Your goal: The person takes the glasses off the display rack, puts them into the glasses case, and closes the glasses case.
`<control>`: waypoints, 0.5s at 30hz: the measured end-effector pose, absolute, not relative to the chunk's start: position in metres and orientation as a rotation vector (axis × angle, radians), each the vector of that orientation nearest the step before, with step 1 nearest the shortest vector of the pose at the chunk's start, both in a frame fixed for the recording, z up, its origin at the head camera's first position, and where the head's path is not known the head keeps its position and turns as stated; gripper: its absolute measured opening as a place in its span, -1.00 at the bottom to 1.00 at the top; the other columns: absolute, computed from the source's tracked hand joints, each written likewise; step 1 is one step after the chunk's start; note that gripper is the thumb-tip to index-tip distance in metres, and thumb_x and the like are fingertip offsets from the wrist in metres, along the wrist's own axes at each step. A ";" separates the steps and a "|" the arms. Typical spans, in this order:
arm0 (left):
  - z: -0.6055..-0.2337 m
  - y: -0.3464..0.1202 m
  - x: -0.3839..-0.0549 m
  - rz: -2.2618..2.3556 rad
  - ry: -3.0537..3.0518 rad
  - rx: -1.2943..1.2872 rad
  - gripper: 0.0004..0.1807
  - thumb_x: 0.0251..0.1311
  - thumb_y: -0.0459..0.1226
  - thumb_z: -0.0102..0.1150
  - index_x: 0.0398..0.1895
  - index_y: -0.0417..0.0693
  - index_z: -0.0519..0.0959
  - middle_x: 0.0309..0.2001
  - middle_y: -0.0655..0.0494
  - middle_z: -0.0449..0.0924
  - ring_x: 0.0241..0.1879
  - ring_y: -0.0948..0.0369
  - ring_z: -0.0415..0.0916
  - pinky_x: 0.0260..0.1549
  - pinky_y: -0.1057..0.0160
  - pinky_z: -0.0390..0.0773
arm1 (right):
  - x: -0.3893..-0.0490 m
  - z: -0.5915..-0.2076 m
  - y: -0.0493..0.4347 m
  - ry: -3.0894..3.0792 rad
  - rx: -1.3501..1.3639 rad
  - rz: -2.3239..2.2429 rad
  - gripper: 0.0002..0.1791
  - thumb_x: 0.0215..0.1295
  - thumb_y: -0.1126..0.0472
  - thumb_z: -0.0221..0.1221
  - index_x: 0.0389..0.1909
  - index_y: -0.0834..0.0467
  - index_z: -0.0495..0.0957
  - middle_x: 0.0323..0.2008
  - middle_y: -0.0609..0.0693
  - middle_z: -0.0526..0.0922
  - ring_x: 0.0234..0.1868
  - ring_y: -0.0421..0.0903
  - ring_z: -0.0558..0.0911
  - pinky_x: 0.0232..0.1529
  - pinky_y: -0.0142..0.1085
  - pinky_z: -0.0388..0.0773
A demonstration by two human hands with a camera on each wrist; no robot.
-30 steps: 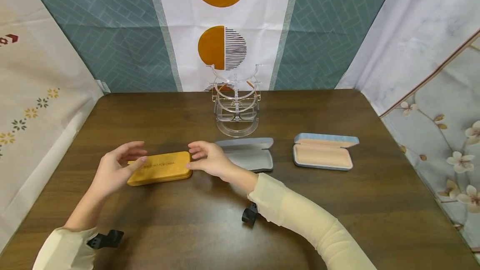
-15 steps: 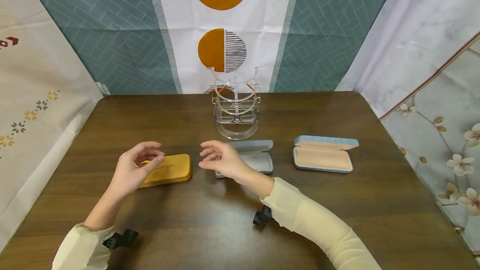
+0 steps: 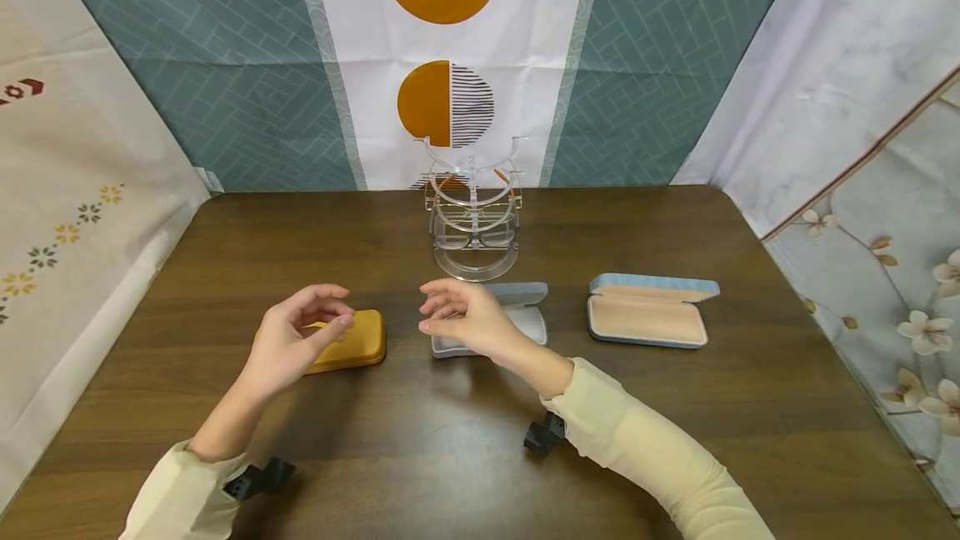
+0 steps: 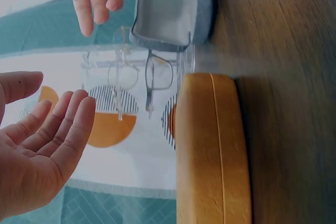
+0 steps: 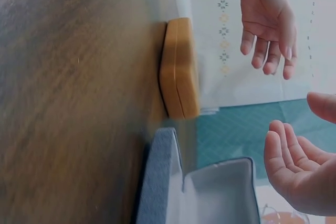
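Observation:
A closed yellow glasses case (image 3: 365, 338) lies on the table, partly hidden behind my left hand (image 3: 298, 338). That hand hovers above the case, its fingers loosely bent and holding nothing. My right hand (image 3: 472, 317) is over the left part of an open grey glasses case (image 3: 531, 325), apart from it and likewise holding nothing. In the left wrist view, the yellow case (image 4: 212, 150) sits below the relaxed left hand (image 4: 44, 150). The right wrist view shows the grey case's lid (image 5: 223, 187) raised, beside my right hand (image 5: 299, 169).
An open blue glasses case (image 3: 647, 319) with a peach lining lies to the right. A clear display stand (image 3: 474, 261) bearing glasses (image 3: 476, 237) stands at the table's back, before the curtain (image 3: 262, 90). Black cameras (image 3: 543, 434) hang at both wrists.
Both hands have moved to the right: the left from the yellow case's left end to over it, the right from its right end to over the grey case. The cases stay put.

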State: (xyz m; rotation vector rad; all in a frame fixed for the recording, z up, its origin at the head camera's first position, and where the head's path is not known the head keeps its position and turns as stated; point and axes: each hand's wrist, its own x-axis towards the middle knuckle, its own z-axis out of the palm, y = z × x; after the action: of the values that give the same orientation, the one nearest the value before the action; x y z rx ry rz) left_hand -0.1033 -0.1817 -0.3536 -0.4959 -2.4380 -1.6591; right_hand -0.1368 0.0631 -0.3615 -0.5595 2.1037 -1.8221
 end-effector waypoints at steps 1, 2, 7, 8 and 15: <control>-0.353 -0.180 -0.103 -1.663 -2.433 -0.504 -0.69 0.03 -0.55 0.18 -0.11 -0.33 0.46 -0.36 -0.18 0.56 -0.39 0.27 0.56 -0.43 0.35 0.58 | -0.137 -0.361 0.065 2.105 -0.558 -1.822 -0.51 0.05 0.39 0.25 0.06 0.27 0.43 -0.20 0.16 0.58 -0.25 -0.13 0.58 -0.29 -0.37 0.48; -0.353 -0.179 -0.103 -1.665 -2.429 -0.512 -0.69 0.02 -0.55 0.18 -0.11 -0.33 0.47 -0.36 -0.17 0.56 -0.39 0.28 0.55 -0.43 0.35 0.58 | -0.138 -0.360 0.067 2.104 -0.558 -1.823 -0.51 0.05 0.39 0.25 0.07 0.27 0.43 -0.20 0.16 0.58 -0.25 -0.13 0.58 -0.29 -0.37 0.48; -0.351 -0.171 -0.104 -1.710 -2.390 -0.553 -0.69 0.01 -0.57 0.18 -0.12 -0.34 0.47 -0.37 -0.18 0.56 -0.39 0.30 0.54 -0.43 0.34 0.58 | -0.140 -0.356 0.077 2.107 -0.576 -1.829 -0.49 0.01 0.43 0.27 0.05 0.30 0.43 -0.18 0.25 0.57 -0.26 -0.10 0.59 -0.31 -0.36 0.50; -0.350 -0.170 -0.105 -1.712 -2.388 -0.559 -0.69 0.01 -0.57 0.18 -0.12 -0.34 0.47 -0.37 -0.15 0.56 -0.39 0.30 0.54 -0.43 0.34 0.58 | -0.141 -0.355 0.079 2.109 -0.578 -1.831 -0.48 0.00 0.44 0.28 0.05 0.31 0.43 -0.18 0.27 0.57 -0.26 -0.10 0.60 -0.30 -0.36 0.50; -0.349 -0.158 -0.113 -1.740 -2.376 -0.595 -0.67 0.02 -0.55 0.18 -0.09 -0.29 0.46 -0.35 -0.09 0.57 -0.36 0.32 0.53 -0.43 0.35 0.57 | -0.146 -0.353 0.095 2.158 -0.566 -1.825 -0.46 -0.02 0.45 0.29 0.06 0.30 0.43 -0.20 0.24 0.58 -0.26 -0.07 0.61 -0.26 -0.34 0.51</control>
State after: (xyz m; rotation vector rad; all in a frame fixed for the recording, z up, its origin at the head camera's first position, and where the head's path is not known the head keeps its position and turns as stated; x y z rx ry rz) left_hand -0.1132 -0.1579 -0.3486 -0.5946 -2.3761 -1.7396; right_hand -0.1460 0.0947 -0.3529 -0.5663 2.1583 -1.8247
